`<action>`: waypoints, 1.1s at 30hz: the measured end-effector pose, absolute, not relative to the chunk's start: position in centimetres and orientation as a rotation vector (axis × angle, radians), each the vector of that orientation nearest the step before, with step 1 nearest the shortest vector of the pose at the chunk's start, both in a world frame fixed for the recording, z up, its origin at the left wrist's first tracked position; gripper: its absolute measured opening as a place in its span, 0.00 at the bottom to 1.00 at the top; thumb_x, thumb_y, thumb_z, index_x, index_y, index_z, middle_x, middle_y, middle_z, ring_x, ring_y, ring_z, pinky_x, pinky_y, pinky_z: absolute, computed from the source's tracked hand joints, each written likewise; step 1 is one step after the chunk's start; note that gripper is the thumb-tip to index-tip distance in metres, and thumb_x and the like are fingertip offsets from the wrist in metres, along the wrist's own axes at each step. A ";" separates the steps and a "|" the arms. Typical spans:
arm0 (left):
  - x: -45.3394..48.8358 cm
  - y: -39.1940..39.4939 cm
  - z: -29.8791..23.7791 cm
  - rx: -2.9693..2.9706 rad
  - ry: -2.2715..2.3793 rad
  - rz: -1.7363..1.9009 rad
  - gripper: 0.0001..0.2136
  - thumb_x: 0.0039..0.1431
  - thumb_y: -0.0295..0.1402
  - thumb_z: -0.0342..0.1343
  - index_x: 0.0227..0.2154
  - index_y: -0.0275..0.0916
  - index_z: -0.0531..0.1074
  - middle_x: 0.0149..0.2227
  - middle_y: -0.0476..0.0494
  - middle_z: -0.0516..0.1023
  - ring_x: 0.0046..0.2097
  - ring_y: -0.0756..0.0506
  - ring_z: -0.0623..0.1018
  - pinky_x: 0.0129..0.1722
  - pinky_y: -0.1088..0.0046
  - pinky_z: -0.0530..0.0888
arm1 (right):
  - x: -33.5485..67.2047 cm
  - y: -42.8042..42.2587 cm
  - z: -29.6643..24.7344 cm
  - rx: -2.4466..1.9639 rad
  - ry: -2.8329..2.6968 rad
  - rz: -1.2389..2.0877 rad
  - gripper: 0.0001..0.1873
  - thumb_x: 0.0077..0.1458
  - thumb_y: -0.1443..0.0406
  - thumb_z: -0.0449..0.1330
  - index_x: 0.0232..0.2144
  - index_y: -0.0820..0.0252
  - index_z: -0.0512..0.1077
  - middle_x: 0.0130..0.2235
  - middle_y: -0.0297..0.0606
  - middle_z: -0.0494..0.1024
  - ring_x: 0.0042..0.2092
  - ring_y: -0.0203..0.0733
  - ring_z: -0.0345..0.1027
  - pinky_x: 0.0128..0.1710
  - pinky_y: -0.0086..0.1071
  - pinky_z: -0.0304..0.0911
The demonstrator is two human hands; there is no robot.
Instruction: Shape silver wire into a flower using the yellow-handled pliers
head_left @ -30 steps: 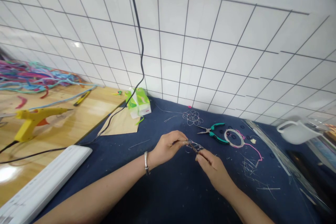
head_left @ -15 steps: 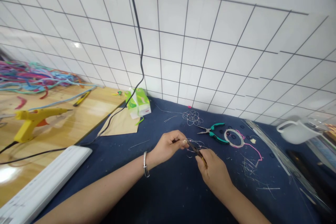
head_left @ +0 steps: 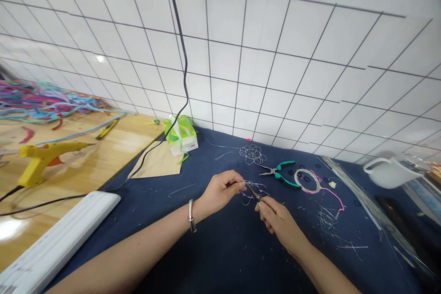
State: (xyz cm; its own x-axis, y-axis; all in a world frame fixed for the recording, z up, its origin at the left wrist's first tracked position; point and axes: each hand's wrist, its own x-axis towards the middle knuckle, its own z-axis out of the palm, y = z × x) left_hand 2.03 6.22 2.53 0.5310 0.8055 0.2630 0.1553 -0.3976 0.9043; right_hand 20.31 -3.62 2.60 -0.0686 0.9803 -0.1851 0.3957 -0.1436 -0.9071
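My left hand (head_left: 220, 189) pinches a small looped piece of thin silver wire (head_left: 254, 191) just above the dark blue cloth (head_left: 213, 248). A metal bangle sits on that wrist. My right hand (head_left: 275, 220) is closed on a slim dark tool whose tip (head_left: 253, 191) reaches into the wire piece. A finished flower-shaped wire piece (head_left: 253, 153) lies further back on the cloth. Teal-handled pliers (head_left: 280, 173) lie just behind my hands.
A clear ring with pink cord (head_left: 308, 181) and wire scraps lie to the right. A green tissue pack (head_left: 181, 134), a yellow glue gun (head_left: 44, 156), a white power strip (head_left: 58, 239) and coloured cords (head_left: 44, 101) are to the left. A black cable (head_left: 182, 55) hangs down the tiled wall.
My right hand has shifted the tool slightly and drawn a little towards the wire piece. My left hand has stayed in place.
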 end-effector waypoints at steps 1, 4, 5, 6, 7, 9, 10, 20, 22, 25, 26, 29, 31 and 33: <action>2.0 6.2 2.6 1.877 0.788 0.904 0.08 0.57 0.33 0.50 0.29 0.35 0.71 0.30 0.45 0.73 0.31 0.51 0.72 0.32 0.76 0.69 | 20.3 -3.6 2.4 -1.571 -1.460 1.244 0.18 0.58 0.52 0.44 0.31 0.59 0.65 0.25 0.30 0.60 0.24 0.30 0.54 0.22 0.25 0.51; 2.0 6.0 2.7 1.909 0.783 0.903 0.07 0.58 0.32 0.50 0.29 0.36 0.71 0.30 0.46 0.73 0.32 0.51 0.71 0.32 0.76 0.68 | 20.3 -3.6 2.2 -1.535 -1.368 1.340 0.18 0.57 0.52 0.46 0.32 0.59 0.65 0.25 0.30 0.60 0.22 0.29 0.53 0.20 0.24 0.50; 2.0 6.0 2.7 1.916 0.785 0.900 0.07 0.58 0.32 0.49 0.29 0.36 0.71 0.30 0.46 0.73 0.32 0.51 0.71 0.32 0.76 0.68 | 20.3 -3.6 2.3 -1.520 -1.346 1.361 0.18 0.57 0.52 0.46 0.31 0.60 0.65 0.25 0.30 0.60 0.22 0.29 0.53 0.19 0.24 0.50; 2.0 6.0 2.7 1.921 0.791 0.899 0.07 0.58 0.31 0.49 0.30 0.36 0.71 0.30 0.46 0.73 0.32 0.51 0.71 0.32 0.76 0.68 | 20.2 -3.6 2.3 -1.504 -1.323 1.382 0.18 0.57 0.52 0.46 0.31 0.60 0.65 0.25 0.30 0.60 0.22 0.28 0.53 0.19 0.24 0.50; 2.0 5.9 2.7 1.923 0.800 0.897 0.07 0.58 0.31 0.49 0.30 0.36 0.71 0.30 0.46 0.73 0.32 0.51 0.71 0.32 0.76 0.68 | 20.2 -3.6 2.4 -1.488 -1.300 1.403 0.18 0.56 0.52 0.47 0.31 0.60 0.65 0.25 0.30 0.60 0.22 0.28 0.53 0.19 0.24 0.51; 2.0 5.9 2.6 1.918 0.824 0.897 0.07 0.58 0.31 0.48 0.30 0.36 0.70 0.30 0.47 0.73 0.31 0.51 0.71 0.32 0.76 0.68 | 20.1 -3.7 2.5 -1.457 -1.255 1.443 0.18 0.56 0.52 0.47 0.31 0.60 0.65 0.25 0.30 0.61 0.22 0.28 0.54 0.19 0.24 0.51; 2.0 6.0 2.6 1.913 0.836 0.898 0.07 0.58 0.31 0.48 0.30 0.36 0.70 0.30 0.47 0.73 0.31 0.51 0.71 0.31 0.77 0.68 | 20.1 -3.7 2.5 -1.438 -1.231 1.465 0.18 0.56 0.52 0.48 0.31 0.60 0.65 0.25 0.30 0.61 0.22 0.28 0.54 0.19 0.24 0.52; 2.1 6.0 2.4 2.018 0.786 0.934 0.06 0.57 0.28 0.48 0.30 0.37 0.71 0.30 0.47 0.73 0.32 0.51 0.71 0.33 0.76 0.67 | 19.8 -3.7 2.7 -1.299 -1.011 1.620 0.16 0.56 0.54 0.50 0.31 0.61 0.66 0.25 0.31 0.62 0.23 0.30 0.57 0.20 0.25 0.54; 2.1 6.0 2.4 2.041 0.768 0.943 0.06 0.57 0.27 0.48 0.30 0.37 0.71 0.31 0.47 0.73 0.33 0.51 0.71 0.34 0.75 0.67 | 19.8 -3.8 2.9 -1.290 -0.989 1.642 0.17 0.56 0.54 0.49 0.31 0.62 0.66 0.24 0.31 0.62 0.22 0.30 0.57 0.20 0.25 0.53; 2.0 5.9 2.5 2.061 0.744 0.951 0.06 0.57 0.26 0.48 0.30 0.37 0.71 0.31 0.47 0.73 0.34 0.51 0.71 0.35 0.75 0.67 | 19.8 -3.8 2.9 -1.255 -0.933 1.697 0.17 0.56 0.54 0.48 0.31 0.62 0.66 0.23 0.31 0.62 0.21 0.30 0.56 0.18 0.25 0.52; 2.0 5.9 2.5 2.061 0.739 0.955 0.06 0.57 0.26 0.48 0.30 0.37 0.71 0.31 0.46 0.73 0.34 0.50 0.71 0.35 0.75 0.68 | 19.8 -3.8 2.8 -1.231 -0.908 1.719 0.17 0.56 0.54 0.48 0.31 0.62 0.66 0.23 0.31 0.62 0.21 0.30 0.56 0.18 0.25 0.52; 2.0 5.9 2.5 2.051 0.722 0.970 0.07 0.58 0.27 0.47 0.31 0.37 0.71 0.32 0.46 0.73 0.34 0.50 0.72 0.36 0.75 0.68 | 19.8 -3.9 2.4 -1.156 -0.831 1.794 0.17 0.56 0.54 0.47 0.31 0.62 0.65 0.24 0.31 0.62 0.21 0.30 0.55 0.18 0.25 0.51; 2.1 5.9 2.5 2.039 0.706 0.977 0.07 0.59 0.28 0.47 0.31 0.37 0.71 0.32 0.46 0.73 0.34 0.51 0.72 0.36 0.75 0.68 | 19.8 -3.8 2.3 -1.128 -0.789 1.839 0.16 0.56 0.54 0.48 0.31 0.62 0.64 0.23 0.31 0.62 0.21 0.30 0.55 0.18 0.25 0.51; 2.1 5.9 2.5 2.029 0.695 0.975 0.08 0.59 0.28 0.46 0.31 0.37 0.70 0.32 0.46 0.73 0.34 0.51 0.72 0.36 0.75 0.68 | 19.8 -3.8 2.3 -1.121 -0.757 1.869 0.16 0.55 0.54 0.48 0.31 0.61 0.64 0.23 0.31 0.61 0.20 0.29 0.53 0.17 0.24 0.49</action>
